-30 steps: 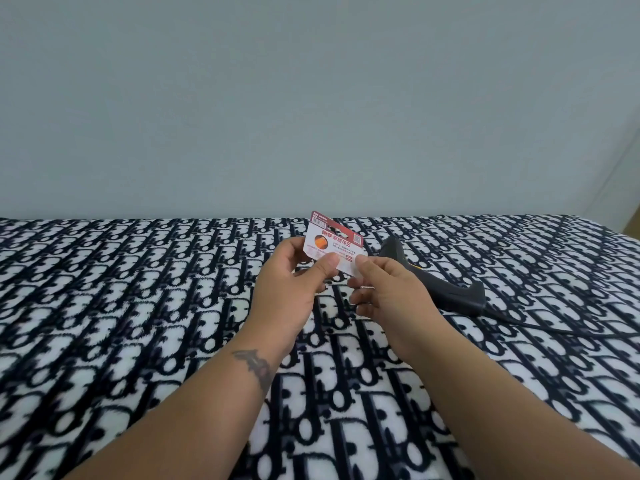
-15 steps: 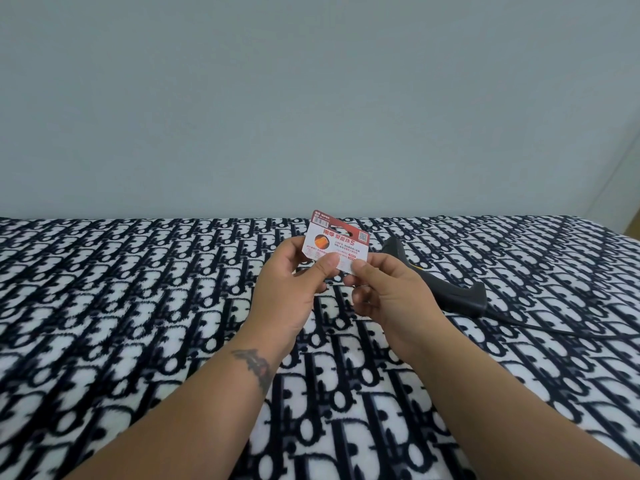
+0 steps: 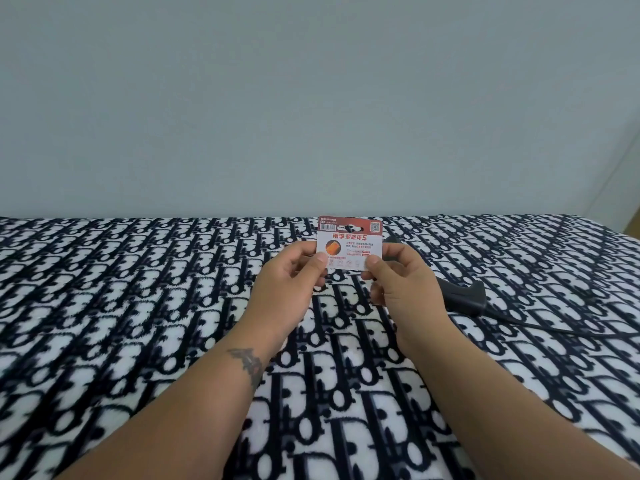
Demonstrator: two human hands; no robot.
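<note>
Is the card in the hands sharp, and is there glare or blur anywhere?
Head view: soft, even light, no glare on the small red-and-white printed card; its large characters are sharp, the fine print too small. Same view: the black-and-white patterned blanket looks softer toward the bottom edge.

Card point(image 3: 349, 242) upright above blanket point(image 3: 138, 306), between left hand point(image 3: 287, 282) and right hand point(image 3: 401, 285), one at each lower corner. Tool point(image 3: 462, 296) lies on blanket behind right hand; cable point(image 3: 540, 327) runs rightward. Wall point(image 3: 311, 98) behind.
</note>
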